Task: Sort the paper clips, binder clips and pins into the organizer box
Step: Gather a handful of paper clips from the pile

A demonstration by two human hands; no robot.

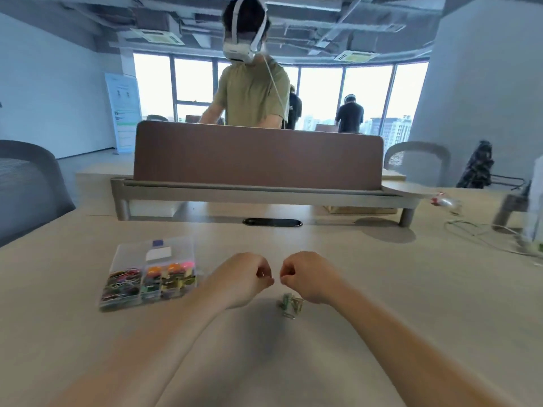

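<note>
A small pile of green clips [290, 304] lies on the desk [382, 289] near the middle, just under the right hand [305, 276]. The left hand [245, 277] is close beside it. Both hands are curled shut; whether they pinch anything, I cannot tell. The clear organizer box [151, 273] sits to the left, its lid closed, full of bright clips

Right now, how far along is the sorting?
Mostly done: the organizer box already holds coloured clips in its near compartments. In hand: the left hand and right hand are curled close together above the desk; what they pinch is too blurred to tell. Left: a small pile of greenish clips below them.
</note>
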